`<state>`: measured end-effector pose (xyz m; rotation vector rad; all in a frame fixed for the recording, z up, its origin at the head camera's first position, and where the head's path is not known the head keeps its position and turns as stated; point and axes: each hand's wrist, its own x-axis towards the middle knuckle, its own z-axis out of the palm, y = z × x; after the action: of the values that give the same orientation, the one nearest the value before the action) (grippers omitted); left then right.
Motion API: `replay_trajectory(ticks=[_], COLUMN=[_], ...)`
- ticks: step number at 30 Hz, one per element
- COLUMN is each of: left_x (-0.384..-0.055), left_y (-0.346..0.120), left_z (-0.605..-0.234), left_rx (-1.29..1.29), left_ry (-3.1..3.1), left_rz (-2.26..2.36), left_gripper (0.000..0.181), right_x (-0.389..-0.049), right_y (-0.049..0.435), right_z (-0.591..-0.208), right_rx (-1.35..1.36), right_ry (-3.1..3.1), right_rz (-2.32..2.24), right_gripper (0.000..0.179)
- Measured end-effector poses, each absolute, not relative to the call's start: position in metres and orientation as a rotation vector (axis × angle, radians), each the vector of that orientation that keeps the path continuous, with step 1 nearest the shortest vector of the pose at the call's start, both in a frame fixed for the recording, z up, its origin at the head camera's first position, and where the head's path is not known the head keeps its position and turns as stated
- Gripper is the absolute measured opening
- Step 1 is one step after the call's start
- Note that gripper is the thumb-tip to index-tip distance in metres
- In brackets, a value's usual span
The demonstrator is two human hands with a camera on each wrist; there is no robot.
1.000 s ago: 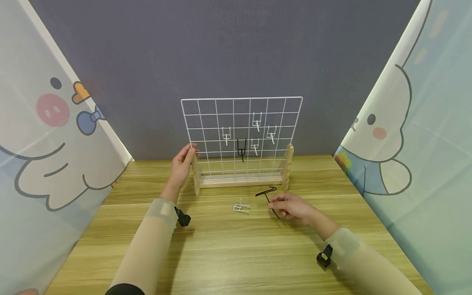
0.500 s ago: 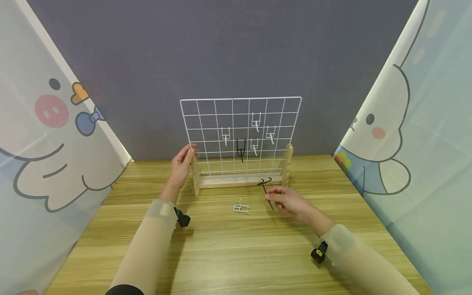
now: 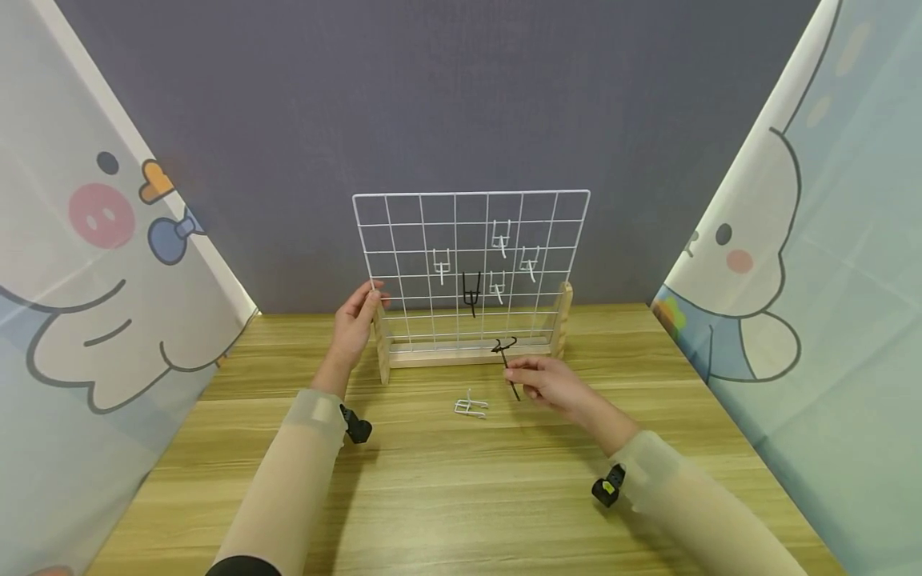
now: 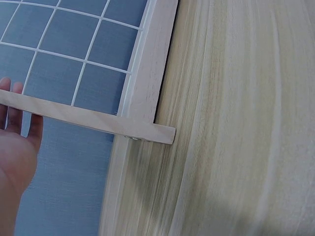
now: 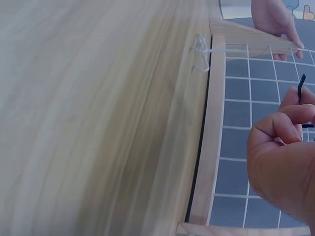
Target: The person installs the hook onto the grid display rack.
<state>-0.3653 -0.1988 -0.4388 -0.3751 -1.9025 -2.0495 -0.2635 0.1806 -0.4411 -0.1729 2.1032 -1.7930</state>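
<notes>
A white wire grid rack (image 3: 471, 193) stands upright in a wooden frame at the back of the table. My left hand (image 3: 353, 324) grips the left wooden post (image 4: 88, 118) near its top, its fingers behind the post. Between thumb and fingers, my right hand (image 3: 551, 384) pinches the stem of a black metal hook (image 3: 506, 362). The hook's two bent prongs point up, in front of the rack's wooden base bar (image 3: 432, 358). In the right wrist view, my right hand (image 5: 280, 152) hides most of this hook.
A loose white hook (image 3: 471, 408) lies on the table in front of the rack. Several white hooks, one of them high on the grid (image 3: 501, 242), and one black hook (image 3: 471, 298) hang on the wires. A grey partition (image 3: 461, 96) stands close behind.
My right hand has moved left and toward the rack with the black hook, raising and turning it so both prongs show. The left hand stays on the post.
</notes>
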Motion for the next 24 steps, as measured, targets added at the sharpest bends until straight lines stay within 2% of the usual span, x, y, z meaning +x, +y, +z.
replay_trajectory(ticks=[3,10,24], left_x=[-0.366,-0.367,-0.366], left_y=[-0.199,-0.199,-0.199], left_z=[-0.440,-0.442,-0.439], left_rx=[-0.377,-0.398,-0.397], left_ry=[-1.893,-1.890,-1.889], left_rz=[-2.054,-2.050,-2.042], left_gripper=[0.033,0.044,0.038], right_x=[-0.265,-0.271,-0.282], right_y=[0.173,0.156,0.138], right_z=[-0.439,-0.434,-0.429], right_rx=[-0.184,-0.204,-0.182], right_ry=[2.104,2.088,2.094], right_rz=[-1.798,-1.804,-1.830], right_gripper=[0.031,0.036,0.037])
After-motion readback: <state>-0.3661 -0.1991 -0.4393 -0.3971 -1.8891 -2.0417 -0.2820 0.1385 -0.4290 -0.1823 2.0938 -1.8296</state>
